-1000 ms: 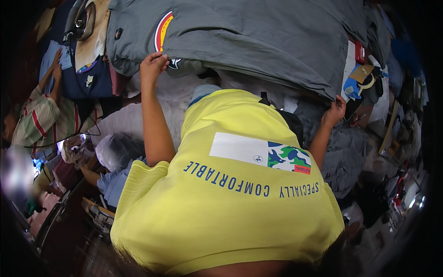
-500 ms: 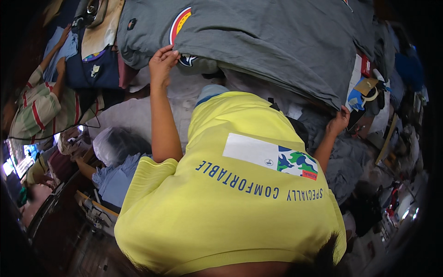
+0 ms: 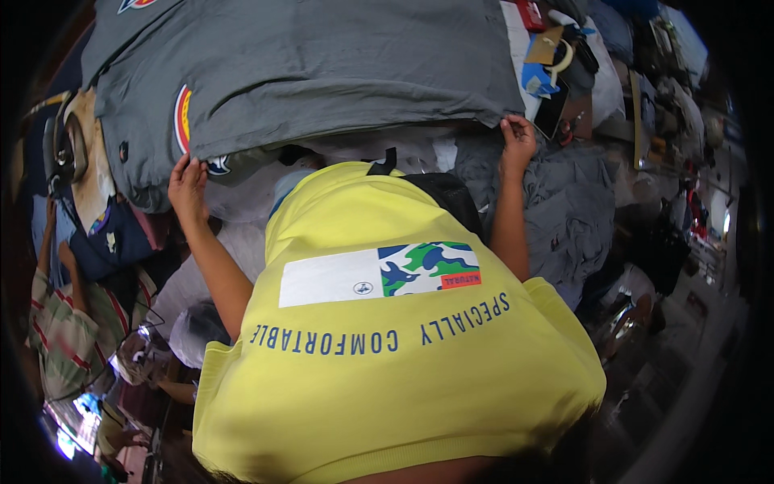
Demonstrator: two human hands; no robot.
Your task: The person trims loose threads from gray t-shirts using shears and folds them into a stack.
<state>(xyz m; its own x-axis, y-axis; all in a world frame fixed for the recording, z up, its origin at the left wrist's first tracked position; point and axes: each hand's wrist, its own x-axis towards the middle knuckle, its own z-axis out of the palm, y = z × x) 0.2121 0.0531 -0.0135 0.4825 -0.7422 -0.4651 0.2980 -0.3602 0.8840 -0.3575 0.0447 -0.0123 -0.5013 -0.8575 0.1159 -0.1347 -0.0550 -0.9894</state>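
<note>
Now | left hand [image 3: 188, 187] and right hand [image 3: 517, 139] pinch grey garment [image 3: 322, 73] near edge | clutter crowds both sides

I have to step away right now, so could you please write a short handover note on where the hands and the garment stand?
Left hand: fingers on the near hem of the grey garment, beside its round red-and-yellow patch.
Right hand: pinching the same hem at the other corner.
Garment: lies spread flat over a heap of clothes, both near corners in hand.
Done: spread out, mostly smooth.
Left: it has not been folded or moved off the pile.
</note>
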